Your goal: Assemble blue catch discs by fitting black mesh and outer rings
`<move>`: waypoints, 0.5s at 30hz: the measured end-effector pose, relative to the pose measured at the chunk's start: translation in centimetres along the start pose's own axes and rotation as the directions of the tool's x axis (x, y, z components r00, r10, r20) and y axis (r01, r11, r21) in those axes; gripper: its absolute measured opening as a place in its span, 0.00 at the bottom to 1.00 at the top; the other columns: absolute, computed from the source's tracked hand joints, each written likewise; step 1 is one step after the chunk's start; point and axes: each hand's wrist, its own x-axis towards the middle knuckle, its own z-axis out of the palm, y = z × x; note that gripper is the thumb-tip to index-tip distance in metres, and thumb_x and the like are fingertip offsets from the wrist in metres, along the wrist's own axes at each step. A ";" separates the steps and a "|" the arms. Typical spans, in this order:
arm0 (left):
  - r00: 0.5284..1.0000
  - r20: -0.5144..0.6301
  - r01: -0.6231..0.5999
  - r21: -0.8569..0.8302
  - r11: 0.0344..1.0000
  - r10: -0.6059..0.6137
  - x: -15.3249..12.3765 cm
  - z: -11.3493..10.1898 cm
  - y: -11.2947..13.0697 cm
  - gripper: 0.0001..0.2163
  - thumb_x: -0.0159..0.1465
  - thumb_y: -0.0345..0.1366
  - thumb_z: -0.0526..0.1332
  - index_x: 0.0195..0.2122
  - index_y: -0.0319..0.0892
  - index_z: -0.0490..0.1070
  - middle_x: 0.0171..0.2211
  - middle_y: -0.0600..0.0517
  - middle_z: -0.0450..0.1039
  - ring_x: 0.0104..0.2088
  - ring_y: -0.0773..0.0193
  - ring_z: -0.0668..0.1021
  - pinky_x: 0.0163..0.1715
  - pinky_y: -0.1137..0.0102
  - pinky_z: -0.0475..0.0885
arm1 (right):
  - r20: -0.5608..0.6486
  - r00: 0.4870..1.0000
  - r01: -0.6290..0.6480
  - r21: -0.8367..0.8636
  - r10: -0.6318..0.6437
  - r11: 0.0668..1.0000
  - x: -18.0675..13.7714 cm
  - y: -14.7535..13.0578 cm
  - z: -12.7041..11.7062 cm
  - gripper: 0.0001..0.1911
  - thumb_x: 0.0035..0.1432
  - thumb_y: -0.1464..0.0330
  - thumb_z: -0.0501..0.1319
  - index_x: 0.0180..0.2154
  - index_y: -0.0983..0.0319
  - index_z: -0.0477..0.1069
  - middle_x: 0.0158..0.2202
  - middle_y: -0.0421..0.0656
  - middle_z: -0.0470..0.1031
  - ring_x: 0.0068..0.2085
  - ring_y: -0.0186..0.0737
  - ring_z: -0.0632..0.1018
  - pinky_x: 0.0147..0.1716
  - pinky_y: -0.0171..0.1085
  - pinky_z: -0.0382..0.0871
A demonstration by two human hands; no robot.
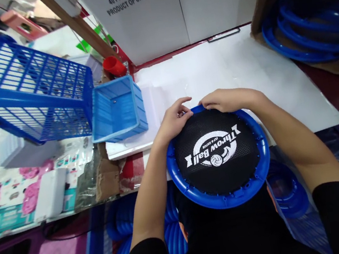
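Note:
A round blue plastic hoop [177, 173] with a black mesh stretched across it, printed "Throw Ball" in white, rests against my lap and the table's front edge. My left hand [173, 120] grips its far rim on the left, fingers curled over the mesh edge. My right hand [228, 99] presses on the far rim beside it, fingers bent down onto the hoop. The two hands nearly touch at the top of the hoop.
A white sheet [228, 70] covers the table beyond the hoop. A small light-blue basket [118, 109] and a large blue crate [28, 89] stand at the left. More blue hoops fill a carton [311, 27] at the right and lie stacked below [173, 233]. White cartons [151, 14] stand behind.

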 end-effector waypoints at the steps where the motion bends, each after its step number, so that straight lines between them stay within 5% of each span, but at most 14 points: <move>1: 1.000 -0.008 0.002 -0.003 1.000 -0.002 0.0 0.2 0.0 0.22 0.67 0.27 0.65 0.62 0.44 0.73 0.35 0.53 0.80 0.30 0.66 0.74 0.36 0.68 0.71 | 0.001 1.000 0.001 -0.015 -0.001 1.000 0.0 0.0 0.1 0.09 0.70 0.69 0.54 0.37 0.57 0.71 0.42 0.47 0.79 0.42 0.48 0.76 0.46 0.48 0.69; 10: 0.994 0.053 -0.104 0.187 0.977 0.096 -0.1 0.1 0.3 0.10 0.71 0.31 0.61 0.50 0.46 0.80 0.40 0.50 0.84 0.40 0.60 0.81 0.46 0.62 0.76 | -0.067 0.994 0.086 -0.034 -0.088 0.996 0.2 1.1 0.4 0.11 0.68 0.67 0.56 0.33 0.56 0.74 0.47 0.49 0.80 0.52 0.55 0.77 0.59 0.57 0.71; 15: 0.969 0.122 -0.238 0.235 0.942 0.214 0.3 0.2 0.6 0.09 0.73 0.34 0.60 0.46 0.46 0.81 0.47 0.48 0.84 0.50 0.56 0.82 0.57 0.57 0.74 | -0.159 0.981 0.116 0.046 -0.107 0.992 0.7 0.4 0.9 0.10 0.70 0.64 0.57 0.40 0.57 0.77 0.54 0.51 0.80 0.57 0.55 0.77 0.62 0.57 0.69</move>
